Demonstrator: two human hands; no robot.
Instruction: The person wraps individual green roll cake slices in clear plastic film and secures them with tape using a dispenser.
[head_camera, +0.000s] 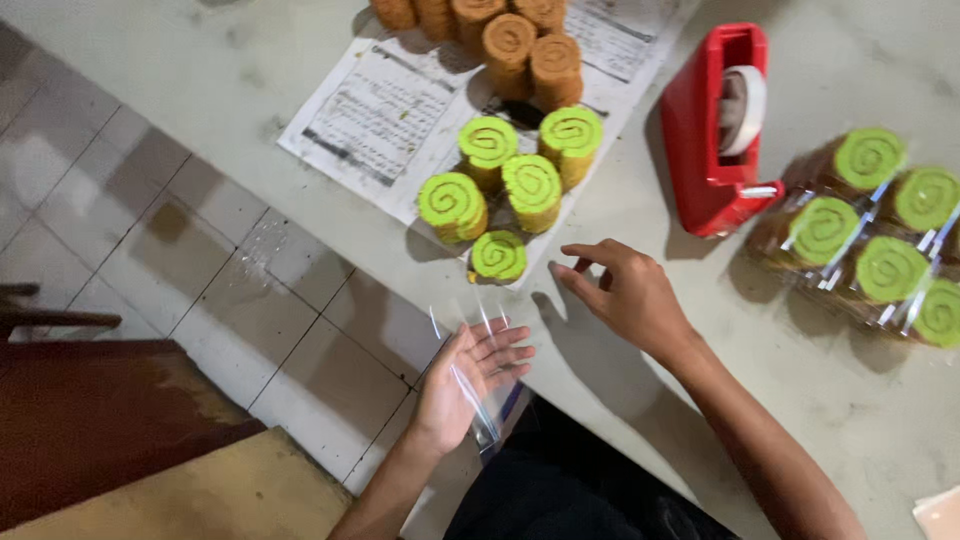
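nearest, the left hand (470, 380) lies flat, fingers apart, under a clear plastic bag (478, 385) off the table edge. beyond, the right hand (625, 295), loosely spread and empty, reaches near five green roll slices (500, 256) on paper (380, 110); the red tape dispenser (715, 130) stands beside six wrapped slices (870, 230).

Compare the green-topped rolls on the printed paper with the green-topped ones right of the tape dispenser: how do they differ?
The rolls on the paper are bare; the rolls right of the tape dispenser are sealed in clear wrap. The bare ones sit on the printed paper, just ahead of the right hand; the wrapped ones lie straight on the table, tightly bunched. Both show a green spiral top and brown sides.
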